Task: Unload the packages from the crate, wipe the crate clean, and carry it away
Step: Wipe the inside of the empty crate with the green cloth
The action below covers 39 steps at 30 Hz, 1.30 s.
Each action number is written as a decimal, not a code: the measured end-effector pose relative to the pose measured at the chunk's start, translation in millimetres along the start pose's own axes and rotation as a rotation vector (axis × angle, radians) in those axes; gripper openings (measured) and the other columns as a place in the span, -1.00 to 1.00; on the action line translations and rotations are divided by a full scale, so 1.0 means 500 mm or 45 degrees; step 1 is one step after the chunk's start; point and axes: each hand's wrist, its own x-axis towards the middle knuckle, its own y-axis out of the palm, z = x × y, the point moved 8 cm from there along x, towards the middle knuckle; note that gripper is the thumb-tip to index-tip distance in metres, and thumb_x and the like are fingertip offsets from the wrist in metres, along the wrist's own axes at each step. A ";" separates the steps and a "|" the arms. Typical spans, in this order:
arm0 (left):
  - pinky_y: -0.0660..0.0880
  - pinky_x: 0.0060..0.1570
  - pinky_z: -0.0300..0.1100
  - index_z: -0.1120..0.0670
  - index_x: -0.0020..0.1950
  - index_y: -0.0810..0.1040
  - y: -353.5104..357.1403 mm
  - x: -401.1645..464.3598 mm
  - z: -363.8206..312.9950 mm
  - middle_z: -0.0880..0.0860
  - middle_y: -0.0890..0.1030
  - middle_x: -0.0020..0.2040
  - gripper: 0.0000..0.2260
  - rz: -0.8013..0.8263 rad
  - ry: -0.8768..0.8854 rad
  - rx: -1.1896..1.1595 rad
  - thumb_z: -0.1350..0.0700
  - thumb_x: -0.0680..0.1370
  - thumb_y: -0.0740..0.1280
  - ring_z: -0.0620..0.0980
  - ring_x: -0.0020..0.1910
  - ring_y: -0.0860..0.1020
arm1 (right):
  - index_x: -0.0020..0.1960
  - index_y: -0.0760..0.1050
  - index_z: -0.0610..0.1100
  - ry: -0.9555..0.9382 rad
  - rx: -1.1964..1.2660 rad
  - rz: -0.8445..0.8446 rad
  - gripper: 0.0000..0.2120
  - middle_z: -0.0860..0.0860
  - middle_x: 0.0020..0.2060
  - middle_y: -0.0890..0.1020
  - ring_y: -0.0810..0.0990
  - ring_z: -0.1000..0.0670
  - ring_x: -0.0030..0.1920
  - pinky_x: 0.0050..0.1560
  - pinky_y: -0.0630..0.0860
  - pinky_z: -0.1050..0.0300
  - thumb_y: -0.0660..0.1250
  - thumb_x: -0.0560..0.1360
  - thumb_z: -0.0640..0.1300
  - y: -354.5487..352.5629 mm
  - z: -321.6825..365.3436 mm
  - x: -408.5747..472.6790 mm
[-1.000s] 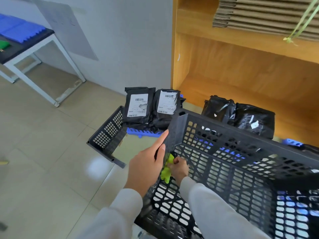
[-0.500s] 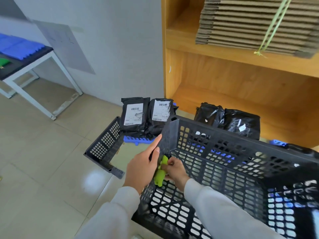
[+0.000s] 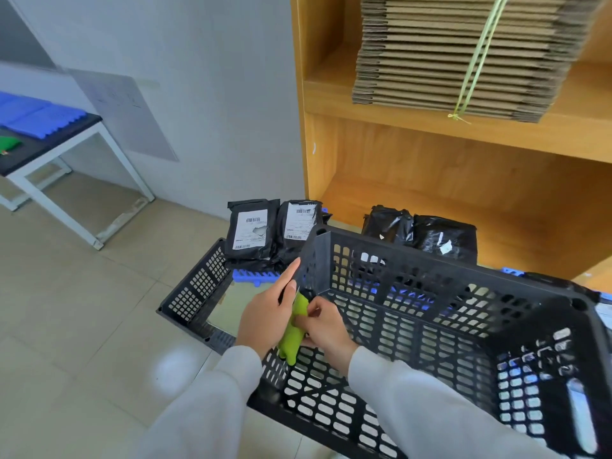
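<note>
A black perforated plastic crate [image 3: 447, 313] fills the lower right of the head view, tilted toward me with nothing inside it. My left hand [image 3: 268, 314] grips its left wall from outside, thumb over the rim. My right hand [image 3: 323, 331] is inside the crate and pinches a green cloth [image 3: 293, 332] against that same wall. Two black packages with white labels [image 3: 265, 228] stand on a blue rack behind the crate. Two more shiny black packages [image 3: 420, 235] sit at the foot of the wooden shelf.
A second black crate panel [image 3: 195, 293] lies on the tiled floor to the left. A wooden shelf unit [image 3: 430, 167] holds a tied bundle of flat cardboard [image 3: 457, 54]. A white-framed table [image 3: 59, 154] stands far left.
The view has tilted upward, showing more of the shelf. My right hand slid the green cloth a little higher along the crate's left wall. My left hand kept its grip.
</note>
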 end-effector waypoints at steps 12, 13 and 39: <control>0.26 -0.40 -0.19 -0.57 0.47 0.14 0.002 0.011 0.006 -0.06 0.22 -0.46 -0.61 -0.018 0.050 -0.035 -0.13 0.72 0.05 -0.11 -0.49 0.24 | -0.19 0.33 -0.10 0.277 -0.327 -0.142 -0.73 -0.16 -0.11 0.58 0.68 -0.20 -0.07 -0.23 0.70 -0.14 0.42 0.43 -0.31 -0.006 -0.143 0.085; 0.26 -0.40 -0.18 -0.57 0.47 0.14 0.002 0.012 0.006 -0.05 0.22 -0.46 -0.60 -0.018 0.051 -0.036 -0.13 0.72 0.05 -0.11 -0.48 0.24 | -0.21 0.33 -0.10 0.283 -0.372 -0.147 -0.72 -0.12 -0.16 0.56 0.68 -0.21 -0.08 -0.22 0.70 -0.16 0.44 0.41 -0.30 -0.008 -0.153 0.094; 0.29 -0.40 -0.17 -0.59 0.45 0.16 0.002 0.009 0.014 -0.05 0.25 -0.50 -0.62 -0.017 0.022 -0.061 -0.14 0.72 0.06 -0.10 -0.49 0.27 | -0.12 0.38 -0.17 0.297 -0.125 0.068 -0.70 -0.17 -0.11 0.56 0.72 -0.17 -0.09 -0.12 0.70 -0.15 0.54 0.40 -0.26 0.029 -0.147 0.021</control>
